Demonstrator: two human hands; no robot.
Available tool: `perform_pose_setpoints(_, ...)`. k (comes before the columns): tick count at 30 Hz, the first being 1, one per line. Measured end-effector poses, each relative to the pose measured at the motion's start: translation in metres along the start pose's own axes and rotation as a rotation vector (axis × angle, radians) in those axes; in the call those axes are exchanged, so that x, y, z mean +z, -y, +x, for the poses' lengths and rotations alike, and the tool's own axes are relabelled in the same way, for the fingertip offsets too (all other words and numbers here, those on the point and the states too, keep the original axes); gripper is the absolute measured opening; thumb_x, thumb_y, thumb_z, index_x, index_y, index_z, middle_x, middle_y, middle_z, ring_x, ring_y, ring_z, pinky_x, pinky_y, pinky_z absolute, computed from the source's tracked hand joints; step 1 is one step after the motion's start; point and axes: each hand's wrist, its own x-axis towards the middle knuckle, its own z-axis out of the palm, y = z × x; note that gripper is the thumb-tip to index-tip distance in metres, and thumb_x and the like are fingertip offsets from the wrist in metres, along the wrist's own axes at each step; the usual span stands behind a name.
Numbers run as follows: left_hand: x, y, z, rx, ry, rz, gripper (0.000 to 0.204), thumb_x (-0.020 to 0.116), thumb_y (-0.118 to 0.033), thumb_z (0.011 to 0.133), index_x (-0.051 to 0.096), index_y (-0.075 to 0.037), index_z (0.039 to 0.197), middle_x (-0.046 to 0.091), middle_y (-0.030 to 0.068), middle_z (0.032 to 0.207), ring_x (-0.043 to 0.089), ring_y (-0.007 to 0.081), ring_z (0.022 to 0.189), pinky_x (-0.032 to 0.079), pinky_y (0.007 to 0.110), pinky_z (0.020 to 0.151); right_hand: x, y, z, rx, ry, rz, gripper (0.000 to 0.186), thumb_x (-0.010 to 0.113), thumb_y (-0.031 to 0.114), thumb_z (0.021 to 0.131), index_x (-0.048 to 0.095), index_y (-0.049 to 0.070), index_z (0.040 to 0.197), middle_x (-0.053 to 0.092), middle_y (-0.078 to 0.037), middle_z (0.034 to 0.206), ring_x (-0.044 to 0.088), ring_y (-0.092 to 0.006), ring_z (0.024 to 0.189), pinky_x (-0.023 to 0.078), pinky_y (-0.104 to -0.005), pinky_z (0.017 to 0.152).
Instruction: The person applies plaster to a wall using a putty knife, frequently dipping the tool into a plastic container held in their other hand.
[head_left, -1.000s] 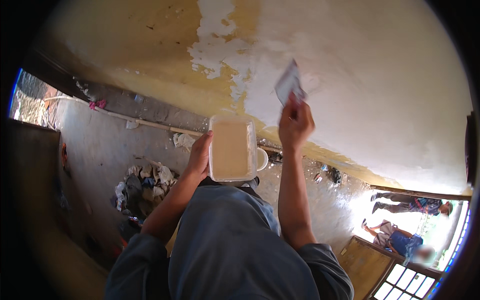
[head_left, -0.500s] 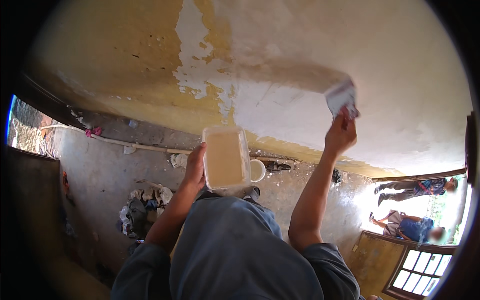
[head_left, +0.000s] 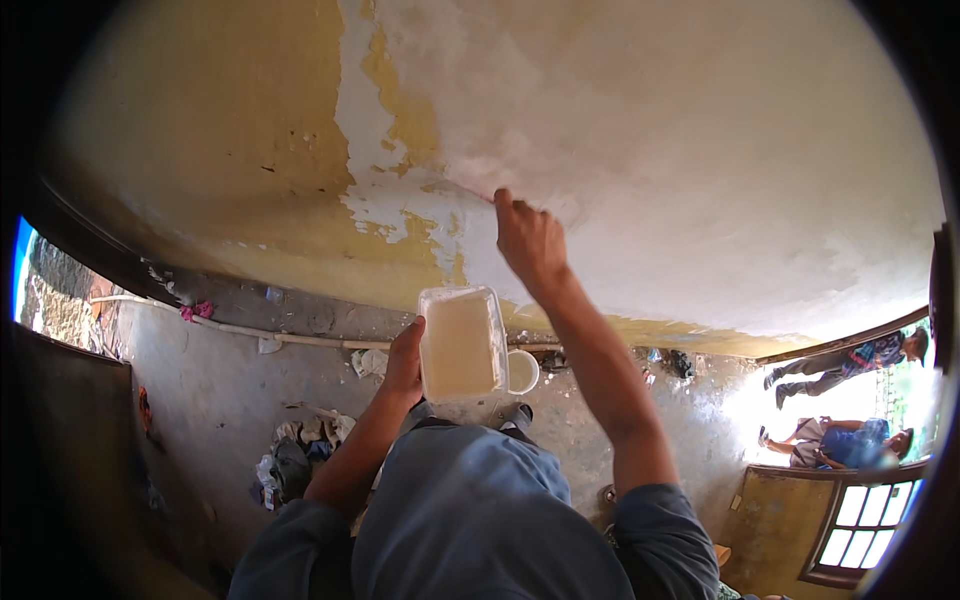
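The flat blade [head_left: 476,193], gripped in the nearly closed right hand [head_left: 532,242], has been swept toward nine o'clock, so a return stroke over the wall [head_left: 700,150] seems under way. At six o'clock, the tub [head_left: 460,345] is held by the part-curled left hand [head_left: 404,362].

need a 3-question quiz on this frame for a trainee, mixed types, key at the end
1. True or false: the left hand holds the rectangular tub.

2. Multiple choice: in the picture, the round white container shows
A) to the left of the tub
B) to the right of the tub
C) inside the tub

3. Fill in the blank: the right hand holds a thin tool, seen nearly edge-on, up near the ____.

Key:
1. True
2. B
3. wall
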Motion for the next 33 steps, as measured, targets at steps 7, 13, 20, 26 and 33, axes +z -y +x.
perform_pose_setpoints(7, -0.007, 0.008, -0.003, 0.025, 0.02, -0.014, 0.047, 0.047, -0.038, 0.105, 0.055, 0.001, 0.13, 0.066, 0.0135, 0.119, 0.068, 0.0224, 0.106, 0.058, 0.038, 0.09, -0.217, -0.048, 0.05, 0.168, -0.548, -0.139, 0.022, 0.056, 0.018, 0.098, 0.07, 0.014, 0.114, 0.074, -0.018, 0.1, 0.073, -0.0315, 0.088, 0.058, -0.0416, 0.074)
perform_pose_setpoints(13, 0.001, 0.012, -0.003, 0.042, -0.045, -0.016, 0.045, 0.047, -0.037, 0.105, 0.057, 0.0, 0.128, 0.067, 0.0125, 0.116, 0.068, 0.0219, 0.105, 0.058, 0.037, 0.09, -0.165, -0.069, -0.006, 0.434, -0.534, 0.556, 0.028, 0.07, 0.022, 0.095, 0.07, 0.005, 0.118, 0.075, -0.007, 0.099, 0.069, -0.0115, 0.089, 0.054, -0.0294, 0.075)
perform_pose_setpoints(20, 0.019, 0.002, -0.006, 0.013, 0.008, 0.01, 0.048, 0.049, -0.039, 0.104, 0.056, 0.0, 0.131, 0.067, 0.0124, 0.118, 0.068, 0.0219, 0.107, 0.057, 0.037, 0.091, 0.004, -0.057, -0.01, 0.451, -0.429, 0.455, 0.019, 0.067, 0.024, 0.094, 0.067, 0.011, 0.108, 0.073, -0.016, 0.083, 0.072, -0.0367, 0.076, 0.055, -0.0439, 0.066)
perform_pose_setpoints(26, 0.015, 0.008, -0.008, 0.048, -0.038, 0.036, 0.049, 0.051, -0.039, 0.103, 0.057, 0.0, 0.131, 0.067, 0.0122, 0.119, 0.068, 0.0216, 0.105, 0.058, 0.037, 0.089, -0.059, -0.229, -0.095, 0.662, -0.977, 0.637, 0.026, 0.065, 0.016, 0.095, 0.068, -0.001, 0.114, 0.072, -0.01, 0.097, 0.068, -0.0183, 0.087, 0.053, -0.0314, 0.071)
perform_pose_setpoints(33, 0.002, 0.012, -0.005, 0.045, -0.077, 0.062, 0.05, 0.053, -0.041, 0.102, 0.056, 0.001, 0.131, 0.067, 0.012, 0.119, 0.068, 0.021, 0.104, 0.058, 0.036, 0.086, 0.006, -0.048, -0.061, 0.592, -0.256, 0.762, 0.019, 0.071, 0.02, 0.094, 0.07, 0.005, 0.105, 0.073, -0.007, 0.085, 0.063, -0.0112, 0.071, 0.051, -0.0318, 0.063)
